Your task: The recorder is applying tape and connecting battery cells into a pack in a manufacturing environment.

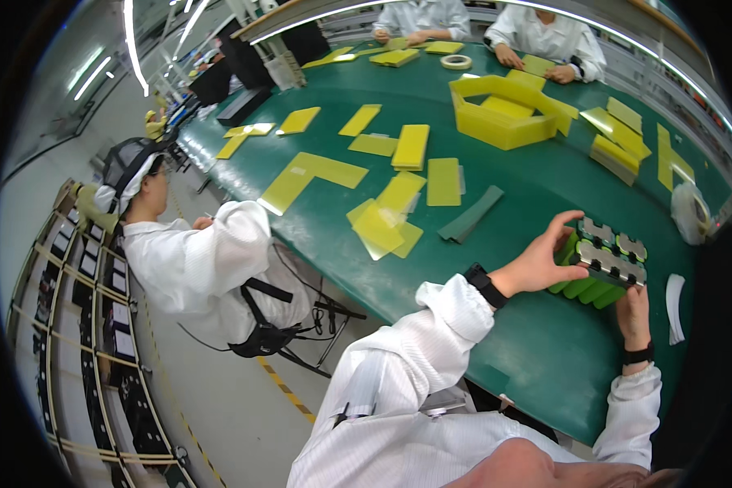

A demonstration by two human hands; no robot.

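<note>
A battery pack (602,264) of several green cylindrical cells, topped with metal strips, is between my two hands at the right of the green table. My left hand (541,259) grips its left side, thumb and fingers spread around the near and far corners. From the near right corner my right hand (633,313) holds it, with part of its fingers hidden behind the pack. Left of the pack lies a dark green strip (472,215). A curved white strip (675,309) rests just right of my right hand.
Yellow sheets (382,224) and yellow stacks (411,147) lie across the green table (358,268). Farther back stand a yellow box-like frame (496,134) and a tape roll (455,61). A clear plastic bag (690,213) is at right. Co-workers sit at left (195,244) and at the far side.
</note>
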